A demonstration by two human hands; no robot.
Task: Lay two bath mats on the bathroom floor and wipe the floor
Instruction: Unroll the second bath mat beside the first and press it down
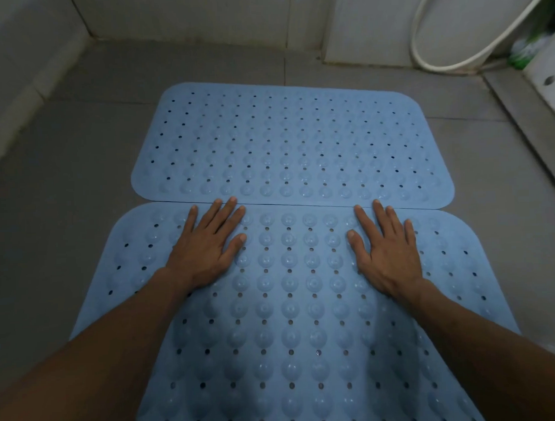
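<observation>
Two light blue rubber bath mats with holes and round bumps lie flat on the grey tiled floor. The far mat sits crosswise ahead. The near mat butts against its front edge and runs down to the bottom of the view. My left hand rests palm down on the near mat's far left part, fingers spread, fingertips at the seam. My right hand lies flat the same way on the far right part. Neither hand holds anything.
Tiled walls meet the floor at the back and left. A white hose loops down at the back right. A green and white object stands in the right corner beside a white fixture and a raised ledge.
</observation>
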